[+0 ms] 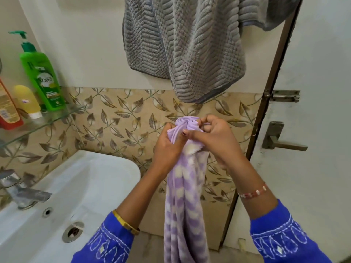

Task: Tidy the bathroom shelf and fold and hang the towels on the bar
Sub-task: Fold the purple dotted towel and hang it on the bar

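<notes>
While our left hand and right hand grip the bunched lilac checked towel, uneven gathering risks a crooked fold.

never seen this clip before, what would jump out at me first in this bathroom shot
At the centre, both hands, left hand and right hand, grip the bunched top of a lilac and white checked towel that hangs down between the arms. Above them a grey ribbed towel hangs loosely and unevenly against the wall. At the left, a bright green pump bottle stands on a glass shelf above the white sink.
</notes>
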### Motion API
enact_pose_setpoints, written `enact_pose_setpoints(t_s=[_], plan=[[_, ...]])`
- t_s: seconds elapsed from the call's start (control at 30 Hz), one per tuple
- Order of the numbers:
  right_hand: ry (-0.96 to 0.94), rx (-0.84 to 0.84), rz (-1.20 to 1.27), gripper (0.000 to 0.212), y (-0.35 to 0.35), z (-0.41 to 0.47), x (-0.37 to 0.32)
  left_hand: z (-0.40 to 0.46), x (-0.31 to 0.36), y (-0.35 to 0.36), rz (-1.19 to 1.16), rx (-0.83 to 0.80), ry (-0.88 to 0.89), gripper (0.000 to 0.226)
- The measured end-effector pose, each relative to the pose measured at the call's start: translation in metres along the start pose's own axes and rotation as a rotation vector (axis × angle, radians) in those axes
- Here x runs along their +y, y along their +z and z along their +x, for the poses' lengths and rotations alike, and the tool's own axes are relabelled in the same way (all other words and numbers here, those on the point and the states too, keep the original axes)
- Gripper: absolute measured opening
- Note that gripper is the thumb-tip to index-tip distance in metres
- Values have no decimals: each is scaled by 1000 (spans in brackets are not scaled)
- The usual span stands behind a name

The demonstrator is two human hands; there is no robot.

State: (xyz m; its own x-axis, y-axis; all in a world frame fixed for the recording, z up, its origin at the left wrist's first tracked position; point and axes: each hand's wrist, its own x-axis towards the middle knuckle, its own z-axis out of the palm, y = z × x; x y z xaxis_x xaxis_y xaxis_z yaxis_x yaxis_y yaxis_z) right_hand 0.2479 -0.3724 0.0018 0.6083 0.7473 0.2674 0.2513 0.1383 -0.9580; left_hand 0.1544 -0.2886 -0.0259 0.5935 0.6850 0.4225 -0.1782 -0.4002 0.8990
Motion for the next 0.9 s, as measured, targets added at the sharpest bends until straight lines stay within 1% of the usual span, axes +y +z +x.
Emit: enact_pose_setpoints(t_s=[0.03, 0.1, 0.13, 0.23, 0.3, 0.33, 0.37, 0.4, 0.47, 0.5, 0.53, 0.6, 0.63, 0.7, 0.77, 0.8, 0.9], plan=[[-5, -4, 0, 25, 0, 1, -2, 1, 1, -1, 29, -36, -8, 98], [-22, -13, 4, 28, 0, 3, -5, 2, 1, -5, 31, -126, -15, 105], [-28, -20, 10, 29, 0, 3, -7, 2, 0, -8, 29, -168, -25, 101], [-67, -62, 41, 25, -4, 6, -15, 6, -3, -21, 70, -244, -39, 61], [-177, -49, 1, 19, -9, 9, -19, 9, -4, -28, 5, -257, -79, 50], [-261, -43, -85, 19, -13, 12, -19, 9, -4, -29, -83, -248, -108, 45], [-332, -64, -216, 27, -16, 14, -18, 8, -6, -30, -181, -232, -137, 43], [-376, -122, -377, 41, -18, 16, -16, 7, -10, -29, -277, -219, -162, 45], [-368, -284, -706, 72, -19, 17, -10, 5, -15, -31, -416, -193, -184, 50], [-335, -332, -825, 79, -19, 18, -6, 4, -17, -32, -445, -175, -195, 49], [-290, -361, -884, 79, -18, 19, -3, 3, -18, -32, -448, -160, -207, 46], [-197, -365, -866, 62, -16, 21, 1, 0, -18, -31, -413, -128, -220, 43], [-199, -339, -876, 56, -14, 22, 3, -1, -18, -30, -387, -102, -211, 42], [-291, -280, -936, 53, -11, 25, 7, -3, -23, -35, -307, -45, -142, 37], [-387, -232, -941, 49, -7, 26, 5, -6, -32, -45, -166, -41, -48, 33], [-419, -213, -938, 46, -5, 27, 2, -10, -38, -49, -90, -56, -40, 37], [-487, -154, -932, 53, 0, 30, -13, -26, -66, -55, 98, -82, -74, 66]])
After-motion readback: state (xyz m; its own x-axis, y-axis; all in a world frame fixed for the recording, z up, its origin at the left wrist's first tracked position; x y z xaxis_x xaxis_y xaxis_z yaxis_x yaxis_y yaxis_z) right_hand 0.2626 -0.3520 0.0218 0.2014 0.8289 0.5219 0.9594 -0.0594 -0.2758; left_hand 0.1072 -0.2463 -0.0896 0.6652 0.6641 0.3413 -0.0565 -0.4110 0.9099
